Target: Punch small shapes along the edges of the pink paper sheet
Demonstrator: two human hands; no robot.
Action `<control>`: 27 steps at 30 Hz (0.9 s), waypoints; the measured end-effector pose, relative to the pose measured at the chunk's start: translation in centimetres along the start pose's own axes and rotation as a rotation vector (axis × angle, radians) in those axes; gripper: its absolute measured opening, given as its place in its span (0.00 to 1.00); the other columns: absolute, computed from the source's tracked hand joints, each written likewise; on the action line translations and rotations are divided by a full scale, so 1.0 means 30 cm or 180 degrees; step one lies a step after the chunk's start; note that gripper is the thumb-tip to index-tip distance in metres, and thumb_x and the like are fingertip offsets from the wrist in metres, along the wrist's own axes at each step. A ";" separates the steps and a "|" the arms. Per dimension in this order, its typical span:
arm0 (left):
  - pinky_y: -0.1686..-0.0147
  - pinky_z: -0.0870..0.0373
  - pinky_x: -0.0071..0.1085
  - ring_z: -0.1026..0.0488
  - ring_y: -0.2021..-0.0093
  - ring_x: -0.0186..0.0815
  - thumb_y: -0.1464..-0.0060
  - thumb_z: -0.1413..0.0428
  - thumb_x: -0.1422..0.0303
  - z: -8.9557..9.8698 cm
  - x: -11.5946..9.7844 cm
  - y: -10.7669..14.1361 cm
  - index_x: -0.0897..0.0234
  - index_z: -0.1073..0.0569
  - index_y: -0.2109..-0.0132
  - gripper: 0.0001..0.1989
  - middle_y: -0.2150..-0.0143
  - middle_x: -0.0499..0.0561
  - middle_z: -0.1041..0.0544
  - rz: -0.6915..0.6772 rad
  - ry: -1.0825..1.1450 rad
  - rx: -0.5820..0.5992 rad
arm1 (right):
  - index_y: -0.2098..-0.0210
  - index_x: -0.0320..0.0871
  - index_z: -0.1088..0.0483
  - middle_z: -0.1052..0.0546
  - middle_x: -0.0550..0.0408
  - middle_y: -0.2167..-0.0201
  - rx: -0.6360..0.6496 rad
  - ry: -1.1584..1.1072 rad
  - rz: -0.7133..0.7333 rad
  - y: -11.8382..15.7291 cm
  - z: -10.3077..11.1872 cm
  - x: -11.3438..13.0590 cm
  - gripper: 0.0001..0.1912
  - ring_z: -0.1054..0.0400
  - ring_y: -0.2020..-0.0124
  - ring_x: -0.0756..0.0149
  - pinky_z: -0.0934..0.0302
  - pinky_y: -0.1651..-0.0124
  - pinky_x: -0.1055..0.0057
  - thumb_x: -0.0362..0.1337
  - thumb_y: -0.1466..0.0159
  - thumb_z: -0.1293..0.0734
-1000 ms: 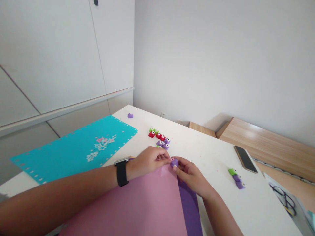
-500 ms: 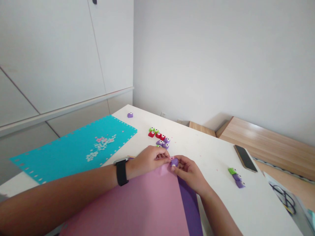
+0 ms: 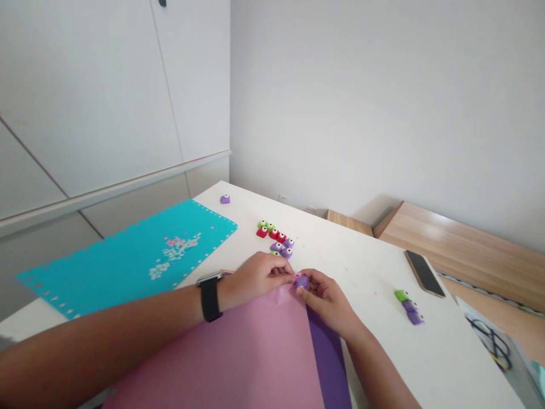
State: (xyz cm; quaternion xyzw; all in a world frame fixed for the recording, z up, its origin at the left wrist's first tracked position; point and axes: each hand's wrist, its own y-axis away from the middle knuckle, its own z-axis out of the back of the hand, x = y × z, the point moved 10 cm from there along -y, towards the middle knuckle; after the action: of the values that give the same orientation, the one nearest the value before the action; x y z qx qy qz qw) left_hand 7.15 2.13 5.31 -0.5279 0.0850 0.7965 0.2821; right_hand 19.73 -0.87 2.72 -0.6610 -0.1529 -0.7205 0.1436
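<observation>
My left hand [image 3: 266, 274] is closed on the far edge of a large pink paper sheet [image 3: 247, 346], pinching it near its right corner. Between the thumb and fingers of my right hand [image 3: 326, 295] is a small purple craft punch [image 3: 302, 282], set on that same corner of the pink sheet. Beneath the pink paper a purple sheet [image 3: 326, 352] shows along the right side. Just beyond my left hand stand several craft punches in green, red [image 3: 262, 232] and purple [image 3: 288, 243], each with a white round top.
A turquoise sheet [image 3: 128, 261] with punched edges and small paper flowers [image 3: 174, 250] lies at left. A lone purple punch [image 3: 225, 199] sits at the far corner. At right are three punches [image 3: 411, 307], a phone [image 3: 424, 274] and a black cable [image 3: 489, 338] beyond the white table [image 3: 374, 352].
The purple punch has turned slightly in my right fingers, and its white top no longer shows. Both hands stay at the paper's corner.
</observation>
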 end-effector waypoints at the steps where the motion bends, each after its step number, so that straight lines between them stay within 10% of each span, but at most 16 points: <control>1: 0.65 0.32 0.26 0.23 0.66 0.35 0.40 0.41 0.57 -0.001 0.001 0.000 0.64 0.20 0.60 0.14 0.65 0.50 0.18 0.0003 0.0015 0.0007 | 0.53 0.45 0.27 0.24 0.54 0.62 -0.0012 0.0021 0.0010 0.000 0.000 0.000 0.18 0.32 0.63 0.65 0.38 0.58 0.68 0.48 0.37 0.28; 22: 0.66 0.33 0.26 0.23 0.66 0.34 0.38 0.43 0.55 0.008 -0.006 -0.002 0.63 0.20 0.60 0.15 0.66 0.49 0.19 -0.0009 -0.0154 -0.0022 | 0.53 0.45 0.28 0.23 0.53 0.60 -0.0021 -0.0304 -0.0044 -0.014 0.016 -0.023 0.18 0.30 0.59 0.64 0.36 0.54 0.66 0.48 0.37 0.28; 27: 0.66 0.34 0.26 0.24 0.66 0.35 0.39 0.44 0.53 0.008 0.007 -0.003 0.63 0.21 0.60 0.17 0.67 0.49 0.19 0.0015 -0.0199 -0.0060 | 0.49 0.46 0.30 0.23 0.54 0.65 -0.0574 -0.0991 -0.0239 -0.014 0.112 -0.050 0.23 0.28 0.68 0.66 0.34 0.64 0.68 0.51 0.37 0.28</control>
State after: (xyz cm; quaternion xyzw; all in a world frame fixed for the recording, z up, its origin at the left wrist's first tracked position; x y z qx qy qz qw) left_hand 6.95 2.39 5.25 -0.5052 0.0699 0.8141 0.2777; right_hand 22.75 0.90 1.47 -0.7686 -0.1326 -0.6251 0.0313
